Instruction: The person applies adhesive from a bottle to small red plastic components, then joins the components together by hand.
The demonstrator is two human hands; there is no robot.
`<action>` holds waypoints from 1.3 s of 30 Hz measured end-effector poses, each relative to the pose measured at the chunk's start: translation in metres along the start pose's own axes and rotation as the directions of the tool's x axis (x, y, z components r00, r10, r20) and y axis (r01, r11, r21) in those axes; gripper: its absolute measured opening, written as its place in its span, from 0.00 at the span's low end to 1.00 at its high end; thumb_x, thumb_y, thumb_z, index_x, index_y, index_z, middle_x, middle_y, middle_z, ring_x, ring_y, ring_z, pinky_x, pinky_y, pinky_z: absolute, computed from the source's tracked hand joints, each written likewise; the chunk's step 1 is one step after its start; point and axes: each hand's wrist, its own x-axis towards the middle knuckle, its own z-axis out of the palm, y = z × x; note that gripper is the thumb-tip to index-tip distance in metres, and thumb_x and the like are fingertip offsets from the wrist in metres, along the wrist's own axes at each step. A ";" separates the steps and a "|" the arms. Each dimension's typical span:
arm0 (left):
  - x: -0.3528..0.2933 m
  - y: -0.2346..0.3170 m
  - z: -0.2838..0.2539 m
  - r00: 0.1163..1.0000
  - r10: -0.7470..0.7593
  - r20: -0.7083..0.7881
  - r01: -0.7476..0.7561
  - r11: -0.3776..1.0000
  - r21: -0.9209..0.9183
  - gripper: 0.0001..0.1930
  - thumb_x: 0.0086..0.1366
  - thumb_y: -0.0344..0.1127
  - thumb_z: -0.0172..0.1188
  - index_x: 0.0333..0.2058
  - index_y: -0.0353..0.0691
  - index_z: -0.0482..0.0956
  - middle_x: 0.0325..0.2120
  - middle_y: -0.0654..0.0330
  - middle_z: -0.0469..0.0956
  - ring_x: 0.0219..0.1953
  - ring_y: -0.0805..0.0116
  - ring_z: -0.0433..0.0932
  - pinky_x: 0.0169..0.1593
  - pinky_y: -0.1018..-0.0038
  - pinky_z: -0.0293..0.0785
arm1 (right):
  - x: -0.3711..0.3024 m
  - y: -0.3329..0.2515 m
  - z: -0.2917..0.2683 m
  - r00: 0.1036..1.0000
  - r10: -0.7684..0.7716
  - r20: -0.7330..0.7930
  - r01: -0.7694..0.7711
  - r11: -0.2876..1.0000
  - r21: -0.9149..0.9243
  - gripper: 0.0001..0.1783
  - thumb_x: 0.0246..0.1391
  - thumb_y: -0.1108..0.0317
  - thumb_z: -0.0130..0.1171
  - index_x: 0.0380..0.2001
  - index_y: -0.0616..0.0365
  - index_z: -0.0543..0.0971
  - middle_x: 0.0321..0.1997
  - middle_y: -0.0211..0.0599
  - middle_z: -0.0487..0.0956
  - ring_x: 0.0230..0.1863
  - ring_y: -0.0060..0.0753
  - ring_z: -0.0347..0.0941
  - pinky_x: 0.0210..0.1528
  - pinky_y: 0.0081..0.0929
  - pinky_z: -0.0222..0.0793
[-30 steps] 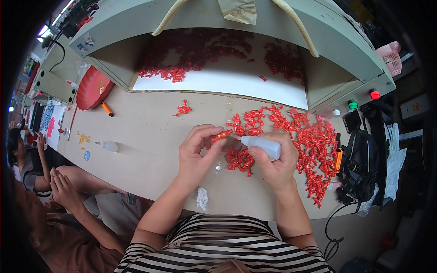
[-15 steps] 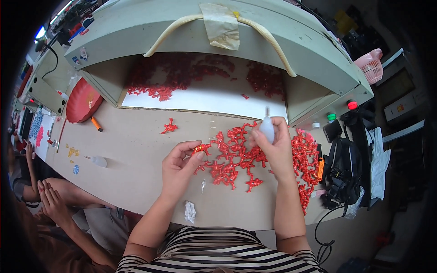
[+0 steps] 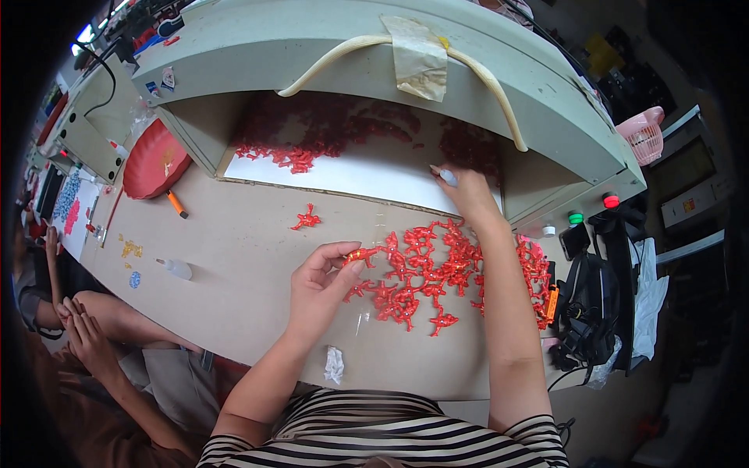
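Between thumb and fingers, my left hand (image 3: 321, 282) holds a small red plastic figure (image 3: 360, 256) with gold marks, just above the table. My right hand (image 3: 473, 192) reaches into the opening of the pale green cabinet and is closed around a small white squeeze bottle (image 3: 448, 178). A small reddish piece shows at my right fingertips; I cannot tell whether it is held. Below and between my hands lies a pile of red figures (image 3: 413, 281). One single red figure (image 3: 307, 218) rests apart, left of the pile. Loose red parts (image 3: 296, 156) cover the white cabinet floor.
The pale green cabinet (image 3: 328, 62) spans the table's back. To the left are a red dish (image 3: 156, 164), an orange-handled tool (image 3: 178, 204) and another squeeze bottle (image 3: 175, 269). Crumpled tissue (image 3: 334, 364) lies near the front edge. A co-worker's hand (image 3: 90, 339) is at far left.
My right hand has moved forward from above the pile into the cabinet opening, taking the squeeze bottle along and tipping it. My left hand still holds its red figure. The whole view has shifted slightly.
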 end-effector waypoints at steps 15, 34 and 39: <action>-0.004 -0.002 0.002 0.996 0.030 0.085 -0.032 0.999 0.018 0.13 0.56 0.24 0.56 0.42 0.34 0.71 0.36 0.62 0.73 0.36 0.80 0.71 0.37 0.84 0.70 | -0.092 -0.072 -0.019 0.959 0.173 0.223 -0.274 0.388 0.880 0.09 0.50 0.70 0.54 0.35 0.61 0.72 0.29 0.36 0.75 0.25 0.19 0.68 0.25 0.15 0.64; -0.007 -0.003 0.007 0.980 0.077 0.186 -0.088 0.995 0.051 0.13 0.56 0.23 0.56 0.41 0.35 0.73 0.38 0.60 0.71 0.39 0.76 0.72 0.41 0.81 0.70 | -0.138 -0.092 -0.008 0.929 0.148 0.338 -0.358 0.143 0.923 0.08 0.50 0.72 0.56 0.34 0.63 0.74 0.29 0.37 0.76 0.29 0.23 0.73 0.32 0.19 0.70; -0.007 -0.001 0.007 0.968 0.065 0.244 -0.077 0.996 0.038 0.12 0.57 0.23 0.55 0.42 0.35 0.73 0.39 0.60 0.71 0.39 0.76 0.72 0.41 0.81 0.70 | -0.139 -0.093 -0.005 0.949 0.183 0.256 -0.293 0.217 0.931 0.07 0.50 0.71 0.56 0.32 0.64 0.74 0.28 0.36 0.77 0.28 0.22 0.73 0.31 0.17 0.70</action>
